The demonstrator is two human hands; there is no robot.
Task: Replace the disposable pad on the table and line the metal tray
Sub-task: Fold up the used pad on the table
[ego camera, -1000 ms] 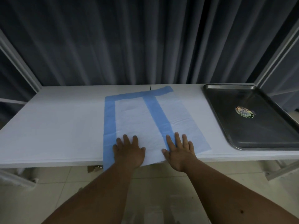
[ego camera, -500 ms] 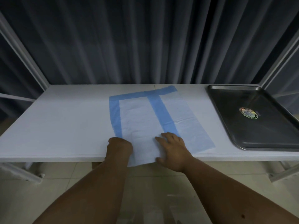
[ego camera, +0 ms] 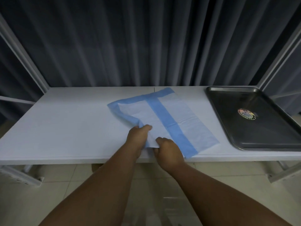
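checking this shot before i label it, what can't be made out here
- Head view: the near right corner of the metal tray is cut off by the frame edge.
- The round sticker in the tray: print too small to read.
- Pad near edge: covered by the left hand and right hand, both closed on it.

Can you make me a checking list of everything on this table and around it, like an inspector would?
Surface: white table, bare apart from the pad and tray.
Job's things: blue and white disposable pad, its near left part bunched and lifted; metal tray at the right end, unlined, with a round sticker.
Clutter: nothing seen.
Grippers: left hand and right hand both shut on the pad's near edge, fingers curled.
Cables: nothing seen.
Surroundings: dark curtain behind, pale frame bars at the sides, tiled floor below.
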